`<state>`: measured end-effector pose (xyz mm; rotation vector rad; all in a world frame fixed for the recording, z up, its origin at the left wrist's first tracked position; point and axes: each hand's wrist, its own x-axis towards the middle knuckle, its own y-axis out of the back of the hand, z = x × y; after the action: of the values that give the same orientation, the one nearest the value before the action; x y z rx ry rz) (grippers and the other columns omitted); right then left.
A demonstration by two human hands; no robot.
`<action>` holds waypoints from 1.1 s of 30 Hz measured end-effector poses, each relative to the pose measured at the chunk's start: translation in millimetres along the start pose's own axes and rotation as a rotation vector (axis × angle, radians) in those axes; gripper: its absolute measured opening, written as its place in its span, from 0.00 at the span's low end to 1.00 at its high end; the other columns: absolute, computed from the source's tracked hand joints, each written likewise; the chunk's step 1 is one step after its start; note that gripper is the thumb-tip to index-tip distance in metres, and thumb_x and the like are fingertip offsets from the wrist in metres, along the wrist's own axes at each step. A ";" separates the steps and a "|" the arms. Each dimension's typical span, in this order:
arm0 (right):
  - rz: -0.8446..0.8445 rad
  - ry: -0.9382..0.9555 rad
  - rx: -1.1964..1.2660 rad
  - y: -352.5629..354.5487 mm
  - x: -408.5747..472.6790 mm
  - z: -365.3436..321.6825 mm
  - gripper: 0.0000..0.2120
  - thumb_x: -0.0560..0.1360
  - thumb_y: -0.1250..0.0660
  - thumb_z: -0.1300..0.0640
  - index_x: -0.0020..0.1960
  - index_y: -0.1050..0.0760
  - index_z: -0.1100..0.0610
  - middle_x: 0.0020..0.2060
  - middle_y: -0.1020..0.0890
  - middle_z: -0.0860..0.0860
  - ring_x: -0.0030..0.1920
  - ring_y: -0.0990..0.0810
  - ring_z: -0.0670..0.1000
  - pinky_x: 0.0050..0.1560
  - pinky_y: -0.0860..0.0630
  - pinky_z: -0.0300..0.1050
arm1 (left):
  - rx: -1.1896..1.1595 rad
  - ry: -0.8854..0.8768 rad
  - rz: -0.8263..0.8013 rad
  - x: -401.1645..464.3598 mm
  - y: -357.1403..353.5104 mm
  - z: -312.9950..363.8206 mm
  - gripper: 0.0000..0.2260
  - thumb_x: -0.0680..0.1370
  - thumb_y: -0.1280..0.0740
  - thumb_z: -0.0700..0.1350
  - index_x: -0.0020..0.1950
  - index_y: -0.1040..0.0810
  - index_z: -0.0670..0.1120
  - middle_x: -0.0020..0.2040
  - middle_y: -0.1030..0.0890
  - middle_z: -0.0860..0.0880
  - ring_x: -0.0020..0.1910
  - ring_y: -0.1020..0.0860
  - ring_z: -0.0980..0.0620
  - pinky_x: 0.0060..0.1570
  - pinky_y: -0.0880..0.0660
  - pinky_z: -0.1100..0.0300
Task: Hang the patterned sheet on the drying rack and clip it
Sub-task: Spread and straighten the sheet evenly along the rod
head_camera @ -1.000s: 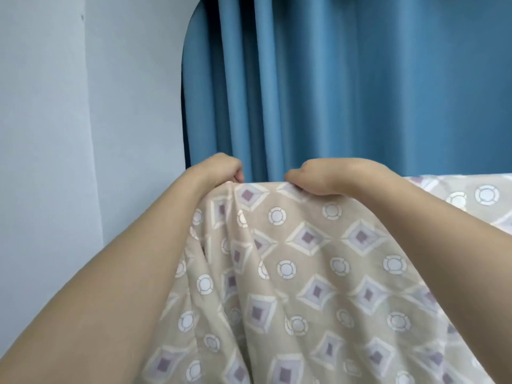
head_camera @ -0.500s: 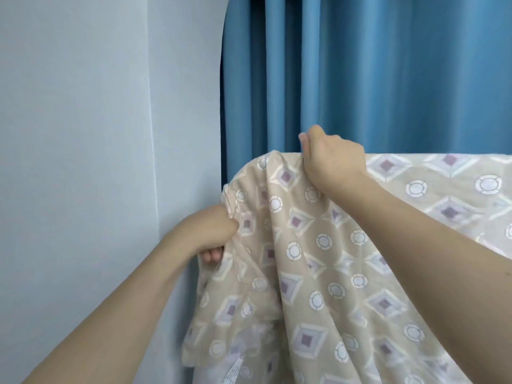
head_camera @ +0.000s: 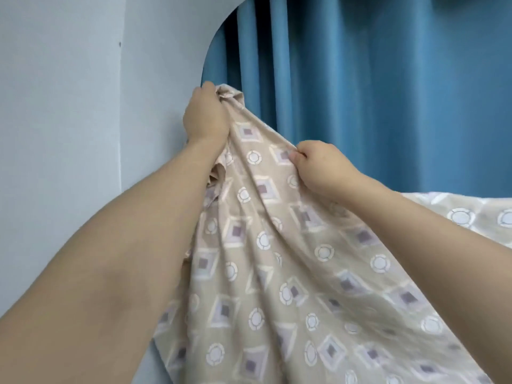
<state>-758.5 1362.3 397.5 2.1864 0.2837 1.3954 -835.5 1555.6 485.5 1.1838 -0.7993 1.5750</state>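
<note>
The left hand (head_camera: 206, 117) is raised with its fingers curled round a bunched corner of the patterned sheet (head_camera: 277, 273). Gathered cloth protrudes above the fist, at the top of the grip. The right hand (head_camera: 321, 169) is lower and to the right. Its thumb and fingers pinch a fold on the upper edge of the same sheet. Both grips are closed on fabric; neither hand is free.

Between the two hands the upper edge of the sheet runs taut and slopes down from the left grip to the right grip. Below that edge the fabric falls in long diagonal folds toward the bottom of the view. The cloth is beige, printed with white rings and white diamonds that have purple centres. To the right, behind the right forearm (head_camera: 415, 245), a further part of the sheet lies nearly level along a straight top edge. What supports that part is hidden under the cloth. The left forearm (head_camera: 124, 259) crosses the lower left of the view and covers the left border of the sheet.

A blue pleated curtain (head_camera: 374, 92) hangs directly behind the sheet and both hands. A pale wall (head_camera: 69, 134) stands to the left, with a curved edge where it meets the curtain. The left hand is just in front of that junction.
</note>
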 end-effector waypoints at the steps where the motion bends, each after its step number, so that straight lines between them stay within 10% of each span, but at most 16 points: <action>1: 0.057 -0.036 -0.056 6.6 11.1 2.0 0.16 0.81 0.45 0.48 0.37 0.33 0.54 0.38 0.25 0.51 0.41 0.26 0.56 0.37 0.32 0.47 | 0.111 -0.072 -0.034 5.4 -11.3 -4.0 0.13 0.78 0.47 0.37 0.56 0.26 0.41 0.58 0.26 0.40 0.55 0.27 0.39 0.43 0.35 0.52; 5: 0.044 -0.173 -0.528 20.2 33.9 18.0 0.04 0.77 0.42 0.58 0.46 0.29 0.55 0.43 0.24 0.53 0.42 0.27 0.58 0.41 0.34 0.45 | 0.468 -0.175 -0.569 -13.1 -56.2 -37.3 0.09 0.78 0.39 0.44 0.54 0.22 0.45 0.57 0.22 0.43 0.54 0.24 0.41 0.46 0.29 0.52; 8: -0.239 -0.282 -0.711 3.9 25.1 32.9 0.04 0.76 0.42 0.61 0.48 0.28 0.56 0.43 0.24 0.51 0.44 0.27 0.57 0.45 0.32 0.46 | 0.655 -0.010 -1.256 -56.7 -53.9 -47.5 0.08 0.76 0.34 0.50 0.40 0.24 0.48 0.43 0.21 0.49 0.45 0.23 0.46 0.37 0.31 0.60; 10: -0.533 -0.334 -0.778 -3.6 15.0 36.8 0.10 0.78 0.41 0.57 0.55 0.25 0.56 0.49 0.22 0.49 0.52 0.24 0.57 0.50 0.30 0.47 | 0.627 0.068 -1.388 -74.0 -41.0 -50.9 0.09 0.74 0.34 0.51 0.37 0.26 0.47 0.38 0.24 0.49 0.41 0.26 0.47 0.37 0.32 0.61; 13: -0.710 -0.338 -0.875 3.0 10.8 33.0 0.13 0.80 0.41 0.54 0.62 0.25 0.53 0.60 0.23 0.49 0.58 0.25 0.54 0.50 0.32 0.46 | 0.155 0.136 -1.019 -93.5 -13.3 -56.3 0.09 0.78 0.38 0.47 0.45 0.23 0.43 0.43 0.22 0.45 0.40 0.25 0.46 0.40 0.29 0.58; 16: -0.759 -0.344 -0.867 0.8 11.6 32.1 0.08 0.79 0.40 0.53 0.53 0.23 0.52 0.56 0.22 0.50 0.53 0.24 0.54 0.49 0.30 0.47 | -0.372 0.388 -0.686 -141.8 54.7 -37.4 0.22 0.77 0.44 0.66 0.56 0.27 0.48 0.50 0.23 0.52 0.47 0.25 0.50 0.48 0.28 0.54; 21: -0.784 -0.342 -0.865 0.0 12.5 31.3 0.07 0.78 0.39 0.53 0.42 0.26 0.52 0.44 0.23 0.48 0.47 0.25 0.54 0.48 0.29 0.46 | 0.319 -0.029 -0.474 -236.7 97.6 -21.7 0.40 0.66 0.44 0.78 0.60 0.32 0.46 0.54 0.30 0.48 0.54 0.29 0.45 0.47 0.27 0.50; 28: -0.802 -0.299 -0.892 0.7 9.8 28.9 0.08 0.77 0.38 0.51 0.52 0.23 0.51 0.57 0.21 0.50 0.52 0.23 0.55 0.52 0.28 0.46 | 0.198 0.113 -0.766 -236.7 67.4 -33.9 0.12 0.79 0.46 0.47 0.39 0.30 0.44 0.44 0.18 0.44 0.44 0.19 0.43 0.39 0.29 0.58; 33: -0.799 -0.341 -0.826 9.0 2.5 28.1 0.08 0.77 0.38 0.53 0.40 0.25 0.52 0.44 0.21 0.49 0.47 0.23 0.54 0.52 0.27 0.46 | -0.082 0.285 -1.058 -237.6 90.6 3.0 0.31 0.72 0.47 0.74 0.38 0.25 0.46 0.30 0.18 0.46 0.27 0.19 0.47 0.41 0.20 0.52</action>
<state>-733.3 1347.0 395.0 1.3341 0.3239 0.5225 -907.8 1451.1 265.3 1.0141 0.0110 0.7732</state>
